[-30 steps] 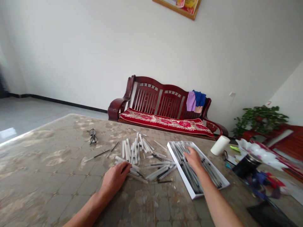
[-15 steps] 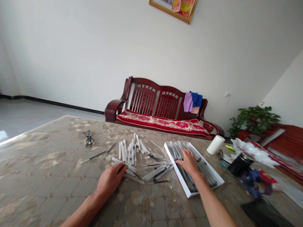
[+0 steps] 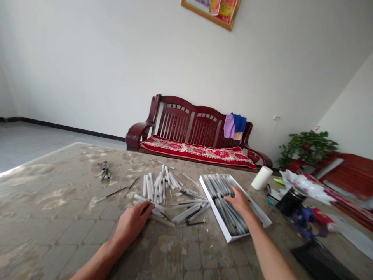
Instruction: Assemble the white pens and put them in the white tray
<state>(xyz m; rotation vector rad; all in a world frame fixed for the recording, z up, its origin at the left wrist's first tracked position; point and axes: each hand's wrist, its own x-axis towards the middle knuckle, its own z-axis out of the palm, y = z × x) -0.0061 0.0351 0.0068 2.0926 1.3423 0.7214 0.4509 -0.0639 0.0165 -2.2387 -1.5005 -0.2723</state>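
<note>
My left hand (image 3: 132, 222) lies on the patterned tabletop (image 3: 58, 217), fingers stretched out flat and touching the near edge of a loose pile of white pen barrels (image 3: 157, 188). Nothing is gripped in it. Thin black refills (image 3: 116, 191) lie to the left of the pile, and a few more are mixed among the barrels. My right hand (image 3: 240, 200) rests palm down, fingers spread, on the pens packed in a shallow white tray (image 3: 214, 210) right of the pile.
Folded black glasses (image 3: 104, 171) lie far left on the table. A white roll (image 3: 261, 178), a black cup (image 3: 287, 201), white wrapping and a dark flat object (image 3: 323, 262) crowd the right side. Beyond the table are a dark wooden bench (image 3: 192, 136) and a potted plant (image 3: 309, 146).
My right hand has slid a little over the pens in the tray, first toward me, then right. My left hand stays at the pile. The view has drifted slightly.
</note>
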